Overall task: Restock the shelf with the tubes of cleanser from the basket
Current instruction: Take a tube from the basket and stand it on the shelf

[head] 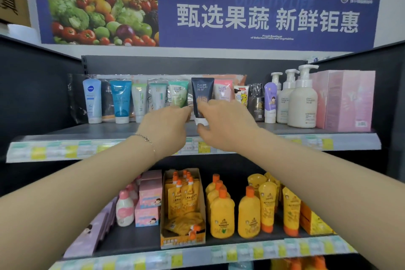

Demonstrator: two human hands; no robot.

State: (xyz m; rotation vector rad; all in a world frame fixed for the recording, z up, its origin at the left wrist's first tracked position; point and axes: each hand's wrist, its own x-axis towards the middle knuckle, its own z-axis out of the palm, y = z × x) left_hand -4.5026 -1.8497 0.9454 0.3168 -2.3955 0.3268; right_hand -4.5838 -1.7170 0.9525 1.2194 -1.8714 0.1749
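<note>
A row of cleanser tubes stands cap-down on the top shelf [285, 136]. A dark navy tube [202, 92] stands in the middle of the row. My right hand [225, 125] pinches its lower end, fingers above and thumb below the white cap. My left hand [166, 127] reaches in beside it, its fingers curled round the bottom of the green tube [178, 93], whose cap is hidden. Further left stand a white-and-teal tube [158, 96], a teal tube [121, 101] and a pale blue tube [93, 101]. A pink tube [222, 90] is to the right. No basket is in view.
White pump bottles [302, 103] and a pink box [346, 98] fill the right end of the top shelf. The lower shelf holds orange bottles [222, 215], a carton of pouches [184, 210] and pink items [148, 201]. Dark side panels close in both sides.
</note>
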